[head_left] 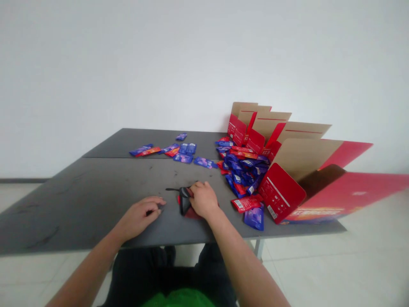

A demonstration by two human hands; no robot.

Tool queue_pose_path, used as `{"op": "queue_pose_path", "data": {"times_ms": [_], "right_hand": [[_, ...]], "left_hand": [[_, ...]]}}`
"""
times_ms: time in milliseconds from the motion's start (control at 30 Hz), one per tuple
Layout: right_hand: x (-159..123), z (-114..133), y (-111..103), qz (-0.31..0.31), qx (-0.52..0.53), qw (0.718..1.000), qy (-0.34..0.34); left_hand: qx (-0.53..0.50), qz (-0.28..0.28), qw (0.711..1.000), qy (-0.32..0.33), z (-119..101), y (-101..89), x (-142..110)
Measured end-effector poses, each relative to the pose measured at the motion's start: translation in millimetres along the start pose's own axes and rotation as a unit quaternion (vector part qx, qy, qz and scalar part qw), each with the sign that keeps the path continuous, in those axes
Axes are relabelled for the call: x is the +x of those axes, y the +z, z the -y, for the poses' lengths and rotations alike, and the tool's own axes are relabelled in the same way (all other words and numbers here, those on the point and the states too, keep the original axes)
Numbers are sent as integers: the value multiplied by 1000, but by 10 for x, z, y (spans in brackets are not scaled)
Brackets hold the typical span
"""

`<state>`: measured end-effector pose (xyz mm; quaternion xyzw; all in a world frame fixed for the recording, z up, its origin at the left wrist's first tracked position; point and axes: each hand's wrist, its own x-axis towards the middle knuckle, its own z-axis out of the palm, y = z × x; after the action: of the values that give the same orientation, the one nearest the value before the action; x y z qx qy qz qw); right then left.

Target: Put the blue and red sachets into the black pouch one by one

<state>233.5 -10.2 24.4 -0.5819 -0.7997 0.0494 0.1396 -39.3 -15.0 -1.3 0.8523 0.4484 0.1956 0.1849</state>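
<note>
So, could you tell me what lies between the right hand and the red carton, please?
The head view shows blue and red sachets between the right hand and the red carton.

Both bare forearms reach up into view from the bottom of the frame, the left forearm [84, 273] slanting in from 7 o'clock and the right forearm [246, 264] from 5 o'clock. The left hand [139, 218] lies palm down at about 8 o'clock from the frame's centre, its fingers [156, 202] loosely curled and pointing toward 3 o'clock. The right hand [203, 198] sits at 6 o'clock, just beside the left, knuckles up, wrist slightly raised, and its fingers [195, 188] bent downward toward 9 o'clock.
</note>
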Motion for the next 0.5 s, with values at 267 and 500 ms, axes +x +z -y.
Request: {"op": "queue_pose_path", "data": {"times_ms": [267,500], "right_hand": [[-9,-324,-142,-22,-30,989,144],[-757,-186,-236,-114,44,980,155]], "left_hand": [[10,6,1000,1,-26,-16,3],[19,7,1000,-15,-6,16,-10]]}}
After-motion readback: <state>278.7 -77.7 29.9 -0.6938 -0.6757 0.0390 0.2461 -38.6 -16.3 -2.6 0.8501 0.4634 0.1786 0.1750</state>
